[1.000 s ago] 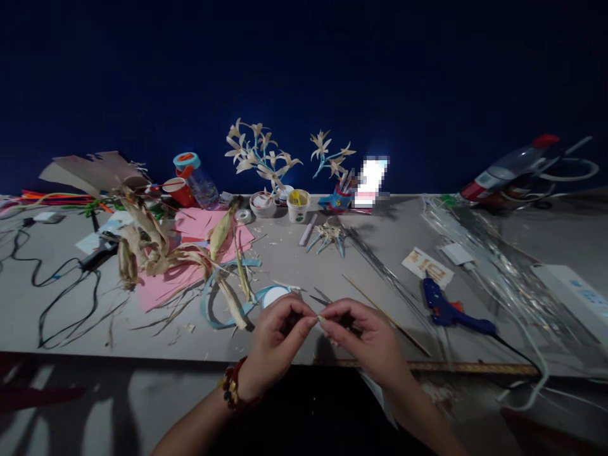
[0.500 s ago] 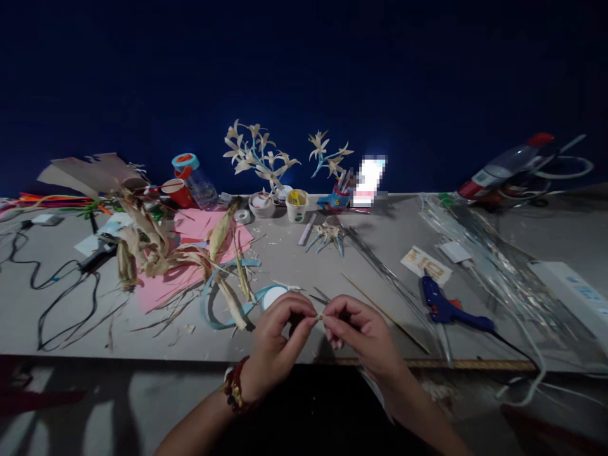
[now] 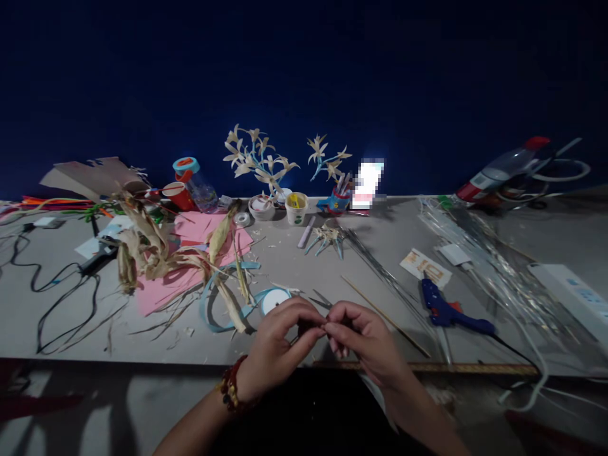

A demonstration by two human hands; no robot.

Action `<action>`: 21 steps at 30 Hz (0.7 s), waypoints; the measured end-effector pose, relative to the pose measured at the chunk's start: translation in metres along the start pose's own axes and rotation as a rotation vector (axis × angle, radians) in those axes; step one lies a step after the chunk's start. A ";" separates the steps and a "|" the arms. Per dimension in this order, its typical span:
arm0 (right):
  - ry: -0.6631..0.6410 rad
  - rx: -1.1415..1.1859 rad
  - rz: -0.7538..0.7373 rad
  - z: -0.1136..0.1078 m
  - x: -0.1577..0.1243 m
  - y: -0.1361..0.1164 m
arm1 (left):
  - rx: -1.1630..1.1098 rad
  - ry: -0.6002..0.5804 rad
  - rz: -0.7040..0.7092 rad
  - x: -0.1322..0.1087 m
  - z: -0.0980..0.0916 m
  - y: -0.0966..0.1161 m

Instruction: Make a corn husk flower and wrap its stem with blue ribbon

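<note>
My left hand (image 3: pixel 289 335) and my right hand (image 3: pixel 363 335) meet fingertip to fingertip above the table's front edge. Both are closed in a pinch; whatever lies between them is tiny and hidden by the fingers. Just beyond the fingertips lies a pair of scissors (image 3: pixel 319 302), partly covered. Beside my left hand are a white disc (image 3: pixel 274 300) and a loop of light blue ribbon (image 3: pixel 209 316). A thin wooden stick (image 3: pixel 384 315) slants past my right hand. Farther back rests a cluster of small husk pieces with blue stems (image 3: pixel 327 237).
Corn husks (image 3: pixel 156 253) cover pink paper (image 3: pixel 190 285) on the left. Husk flowers (image 3: pixel 259 155) stand at the back by a paper cup (image 3: pixel 297 212). Right of my hands are wires (image 3: pixel 380 269), a blue glue gun (image 3: pixel 446 310), plastic packs (image 3: pixel 494 266) and a tilted bottle (image 3: pixel 503 166).
My left fingertips have moved slightly right, closer against the right ones. The small pale piece seen between them before is now covered. The view has shifted slightly.
</note>
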State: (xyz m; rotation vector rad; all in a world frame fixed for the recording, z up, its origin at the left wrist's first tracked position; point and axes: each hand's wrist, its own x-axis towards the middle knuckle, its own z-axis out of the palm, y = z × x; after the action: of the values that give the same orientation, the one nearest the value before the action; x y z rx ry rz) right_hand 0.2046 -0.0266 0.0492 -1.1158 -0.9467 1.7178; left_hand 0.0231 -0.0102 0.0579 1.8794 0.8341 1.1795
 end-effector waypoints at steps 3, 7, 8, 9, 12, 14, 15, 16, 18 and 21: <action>0.002 -0.028 -0.034 0.000 0.000 -0.002 | -0.013 0.029 -0.022 -0.002 0.001 0.000; -0.006 -0.068 -0.057 -0.001 -0.001 -0.003 | -0.028 0.051 -0.041 -0.005 0.002 -0.001; -0.012 -0.073 -0.062 -0.002 -0.001 -0.003 | -0.030 0.058 -0.043 -0.005 0.001 -0.001; -0.015 -0.077 -0.071 -0.002 -0.001 -0.003 | -0.032 0.064 -0.042 -0.005 0.001 -0.001; -0.011 -0.095 -0.090 -0.002 -0.002 -0.002 | -0.037 0.071 -0.035 -0.005 0.001 -0.002; -0.001 -0.098 -0.093 -0.002 -0.002 -0.002 | -0.044 0.070 -0.036 -0.005 0.001 -0.003; 0.004 -0.097 -0.096 -0.002 -0.002 -0.003 | -0.052 0.068 -0.041 -0.005 0.001 -0.003; 0.007 -0.096 -0.101 -0.002 -0.002 -0.003 | -0.062 0.065 -0.049 -0.006 0.001 -0.004; 0.015 -0.098 -0.115 -0.003 -0.002 -0.003 | -0.082 0.061 -0.068 -0.006 0.001 -0.005; 0.015 -0.123 -0.130 -0.004 -0.001 -0.002 | -0.083 0.066 -0.061 -0.005 0.001 -0.004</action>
State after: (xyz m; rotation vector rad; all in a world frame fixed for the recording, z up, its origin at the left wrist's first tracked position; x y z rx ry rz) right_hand 0.2095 -0.0263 0.0504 -1.1188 -1.1035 1.5622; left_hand 0.0219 -0.0127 0.0522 1.7442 0.8598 1.2257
